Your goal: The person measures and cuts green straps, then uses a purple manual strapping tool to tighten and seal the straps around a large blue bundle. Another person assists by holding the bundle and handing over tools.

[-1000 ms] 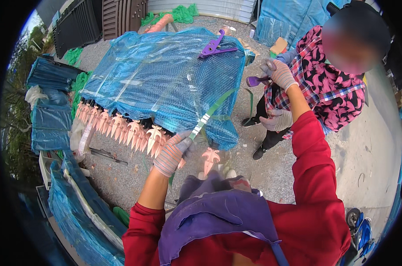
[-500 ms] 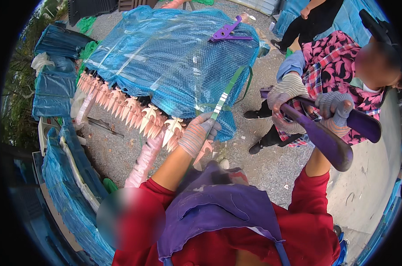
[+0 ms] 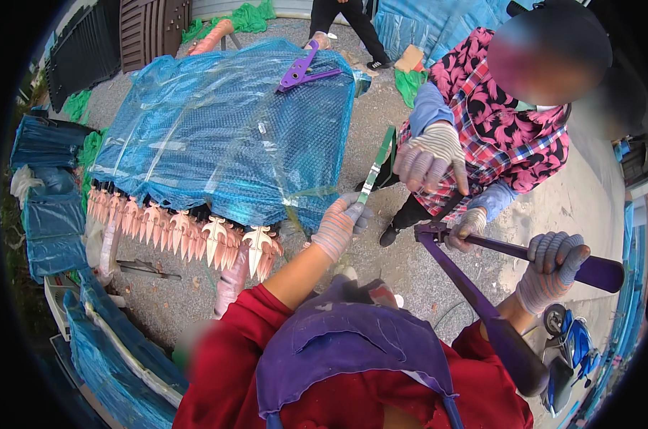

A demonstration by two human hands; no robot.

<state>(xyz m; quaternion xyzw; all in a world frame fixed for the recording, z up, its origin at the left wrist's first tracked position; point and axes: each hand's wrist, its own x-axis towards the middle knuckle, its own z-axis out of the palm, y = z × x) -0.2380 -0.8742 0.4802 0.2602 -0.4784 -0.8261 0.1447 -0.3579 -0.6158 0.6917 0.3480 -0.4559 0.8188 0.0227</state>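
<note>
Ahead on your left, a brown slatted panel [image 3: 151, 36] stands beside a darker slatted panel [image 3: 81, 53], with green netting [image 3: 258, 16] to the right. Blue-wrapped bundles [image 3: 56, 232] lie along your left. Further ahead, dark-trousered legs [image 3: 354, 27] show near a tan block [image 3: 409, 58]. Low right, you have what looks like a blue motorbike [image 3: 578, 342], warped near the rim.

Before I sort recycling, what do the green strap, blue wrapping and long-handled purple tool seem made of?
Green strap: probably plastic, flat with a slight sheen.
Blue wrapping: thin plastic film, glossy, see-through and bubble-textured.
Long-handled purple tool: likely painted metal, from its slim, straight shafts; wider handle ends look smooth, perhaps plastic.
</note>
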